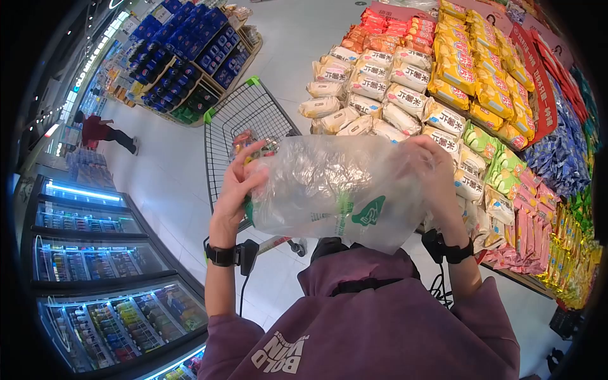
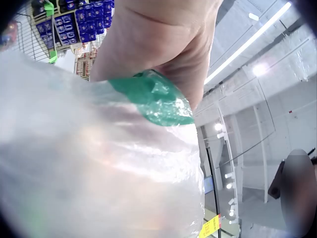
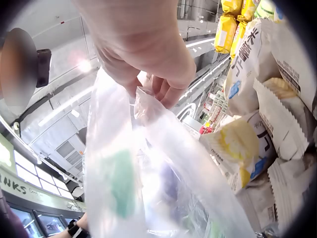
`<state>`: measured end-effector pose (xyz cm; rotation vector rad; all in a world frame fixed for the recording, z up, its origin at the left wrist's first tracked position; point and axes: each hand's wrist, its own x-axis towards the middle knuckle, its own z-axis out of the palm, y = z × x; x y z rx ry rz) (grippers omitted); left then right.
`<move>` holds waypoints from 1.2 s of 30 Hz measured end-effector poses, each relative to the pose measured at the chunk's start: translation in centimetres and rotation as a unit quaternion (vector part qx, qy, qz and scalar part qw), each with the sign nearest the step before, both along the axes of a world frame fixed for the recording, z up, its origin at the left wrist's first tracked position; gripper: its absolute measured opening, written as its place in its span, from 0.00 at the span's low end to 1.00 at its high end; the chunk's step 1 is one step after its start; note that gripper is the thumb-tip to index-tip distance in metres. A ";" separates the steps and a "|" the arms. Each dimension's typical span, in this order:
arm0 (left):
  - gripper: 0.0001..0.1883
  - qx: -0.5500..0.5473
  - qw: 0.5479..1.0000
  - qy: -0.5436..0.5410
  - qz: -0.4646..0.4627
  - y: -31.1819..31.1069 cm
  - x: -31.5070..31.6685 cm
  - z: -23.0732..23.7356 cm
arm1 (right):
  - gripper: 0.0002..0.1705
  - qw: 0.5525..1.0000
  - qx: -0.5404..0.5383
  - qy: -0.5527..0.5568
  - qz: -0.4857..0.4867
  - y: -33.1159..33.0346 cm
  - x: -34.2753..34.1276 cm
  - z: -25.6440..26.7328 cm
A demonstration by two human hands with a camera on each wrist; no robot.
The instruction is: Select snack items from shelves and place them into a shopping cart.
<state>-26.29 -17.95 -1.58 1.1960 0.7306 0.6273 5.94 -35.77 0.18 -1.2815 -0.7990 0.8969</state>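
Observation:
A clear plastic bag (image 1: 329, 183) with green print stretches between both hands in the head view. My left hand (image 1: 239, 187) holds its left end; in the left wrist view that hand (image 2: 153, 44) is at a green-printed part of the bag (image 2: 158, 101). On the other end, my right hand (image 1: 434, 180) grips the bag. The right wrist view has the right hand (image 3: 143, 49) pinching the bag's edge, with the bag (image 3: 173, 163) hanging in folds below the fingertips. Contents of the bag cannot be made out.
A wire shopping cart (image 1: 237, 120) with green corners and some packages stands beyond the left hand. White snack packs (image 1: 370, 85) and yellow packs (image 1: 453, 63) are heaped on the right. Glass-topped freezers (image 1: 95, 259) line the left. A person (image 1: 104, 131) is at the far left.

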 end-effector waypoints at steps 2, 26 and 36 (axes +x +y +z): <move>0.35 0.100 0.991 -0.020 0.081 -0.5 -0.1 -0.4 | 0.11 0.996 0.003 0.034 -0.082 0.2 0.5 0.1; 0.13 0.073 0.958 -0.071 0.269 0.6 0.4 -2.8 | 0.15 0.996 -0.011 0.061 -0.059 -0.3 -0.1 -1.2; 0.38 -0.039 0.970 -0.208 0.123 0.0 -0.3 -0.1 | 0.13 0.998 -0.031 -0.002 -0.060 0.5 0.6 -0.8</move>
